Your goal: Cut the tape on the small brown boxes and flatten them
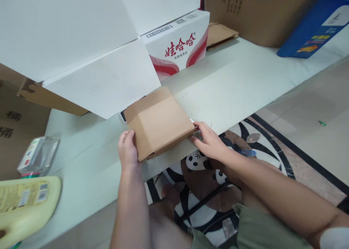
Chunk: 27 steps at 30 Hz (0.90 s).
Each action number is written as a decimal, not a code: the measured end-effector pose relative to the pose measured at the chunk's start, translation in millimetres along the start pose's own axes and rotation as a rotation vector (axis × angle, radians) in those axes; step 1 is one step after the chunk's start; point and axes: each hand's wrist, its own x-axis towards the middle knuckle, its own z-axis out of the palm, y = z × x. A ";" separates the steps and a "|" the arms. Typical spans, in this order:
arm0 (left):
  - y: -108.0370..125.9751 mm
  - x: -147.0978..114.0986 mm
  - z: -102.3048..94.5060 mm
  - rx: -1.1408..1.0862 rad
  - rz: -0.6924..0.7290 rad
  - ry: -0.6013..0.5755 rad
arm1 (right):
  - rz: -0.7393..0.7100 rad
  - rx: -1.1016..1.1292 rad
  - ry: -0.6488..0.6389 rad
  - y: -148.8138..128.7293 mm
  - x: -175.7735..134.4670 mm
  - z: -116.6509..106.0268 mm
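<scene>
A flat brown cardboard box (160, 118) lies between my hands near the front edge of the pale-covered table (231, 81), its lid down. My left hand (127, 149) is closed against the box's left side, with the fingertips curled at the edge. At the front right corner my right hand (207, 138) grips the box between thumb and fingers. A small white thing (191, 120) shows just beyond the right fingertips; its kind is unclear. From under the box's far left corner peeks a dark, white-rimmed edge (123, 116), mostly hidden.
Behind the box stand large white cartons (103, 78) and a red-and-white water carton (177, 49). A folded cardboard piece (222, 35), a big brown carton (256, 16) and a blue container (313, 31) are farther right. On the left are a clear bottle (40, 156) and a yellow jug (29, 205).
</scene>
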 end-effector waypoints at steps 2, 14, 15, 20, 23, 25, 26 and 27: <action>-0.6 2.5 -1.1 0.024 0.032 0.035 | 0.009 0.000 -0.005 -1.0 0.0 0.5; -5.4 0.3 -0.5 -0.062 -0.108 -0.199 | 0.049 -0.019 -0.020 -4.5 1.6 0.2; -6.2 0.4 -0.4 -0.067 -0.112 -0.202 | 0.046 -0.019 -0.021 -4.0 1.6 0.2; -14.5 5.4 -2.5 -0.047 -0.040 -0.217 | 0.024 -0.020 -0.006 -1.8 0.8 0.4; -19.4 9.0 -5.2 -0.048 0.034 -0.234 | 0.016 -0.016 0.001 -1.1 0.6 0.6; -19.9 9.3 -6.2 -0.048 0.013 -0.248 | 0.016 -0.013 0.003 -1.0 0.7 0.5; -19.1 8.5 -6.2 -0.043 -0.010 -0.250 | 0.016 -0.011 0.004 -1.0 0.7 0.5; -17.7 7.2 -5.7 -0.039 -0.033 -0.250 | 0.016 -0.011 0.004 -1.1 0.8 0.4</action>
